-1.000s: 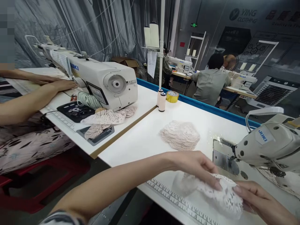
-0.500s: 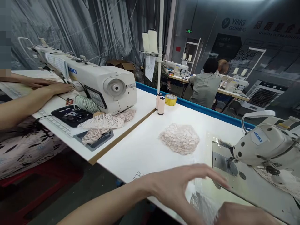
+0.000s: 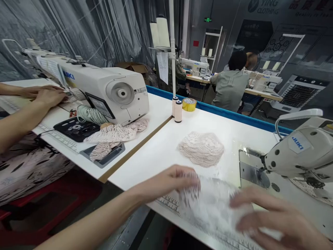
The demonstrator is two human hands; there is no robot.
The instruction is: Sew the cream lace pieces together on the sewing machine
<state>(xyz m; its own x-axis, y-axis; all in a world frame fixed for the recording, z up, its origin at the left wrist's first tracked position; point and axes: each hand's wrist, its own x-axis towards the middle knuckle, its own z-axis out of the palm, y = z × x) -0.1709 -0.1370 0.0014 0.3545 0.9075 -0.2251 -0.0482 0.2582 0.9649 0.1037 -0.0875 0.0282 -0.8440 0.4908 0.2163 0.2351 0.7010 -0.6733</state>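
Note:
My left hand (image 3: pixel 174 180) is closed on the left end of a clear plastic bag (image 3: pixel 212 203), pinching it between thumb and fingers. The bag looks crinkled and smeared by motion above the table's front edge; whatever may be inside it does not show. At its other end is my right hand (image 3: pixel 281 218), blurred, fingers spread apart. Whether those fingertips touch the plastic I cannot tell. Beyond the bag, a stack of beige lace pieces (image 3: pixel 201 149) lies on the white table (image 3: pixel 153 156).
A sewing machine (image 3: pixel 299 146) stands on the right. Thread spools (image 3: pixel 178 111) and yellow tape (image 3: pixel 189 104) sit near the back edge. To the left, a co-worker's hands (image 3: pixel 50 95) rest by another sewing machine (image 3: pixel 114 92). Ruler markings (image 3: pixel 169 205) run along the front edge.
My left hand has moved left and closed on the plastic bag, which is now spread between my hands. My right hand has come up into view with its fingers apart.

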